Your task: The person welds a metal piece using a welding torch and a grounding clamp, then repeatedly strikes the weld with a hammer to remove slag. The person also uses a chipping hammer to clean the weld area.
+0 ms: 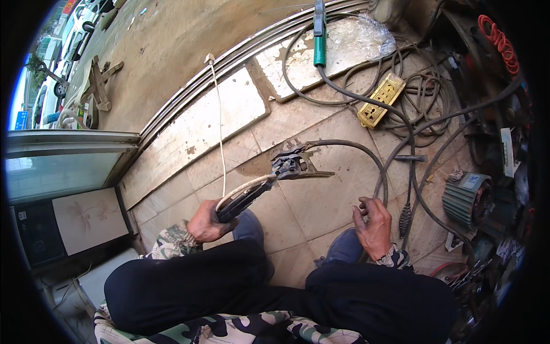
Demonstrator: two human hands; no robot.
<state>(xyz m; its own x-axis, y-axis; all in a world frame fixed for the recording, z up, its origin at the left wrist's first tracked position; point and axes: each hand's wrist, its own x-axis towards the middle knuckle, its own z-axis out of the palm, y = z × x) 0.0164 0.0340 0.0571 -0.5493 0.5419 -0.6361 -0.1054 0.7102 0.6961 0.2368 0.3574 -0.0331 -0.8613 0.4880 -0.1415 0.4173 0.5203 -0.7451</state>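
The black grip [245,204] looks like smooth plastic; the dark assembly [293,165] is rough, dull metal. The film [371,39] is glossy, crinkled plastic, the trousers [189,284] matt cloth.

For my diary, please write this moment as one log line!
left hand: holds black tool; right hand: holds nothing visible; yellow power strip: among cables

L hand [207,222] grips blk tool [247,200]; R hand [374,227] nr blue shoe [345,245].
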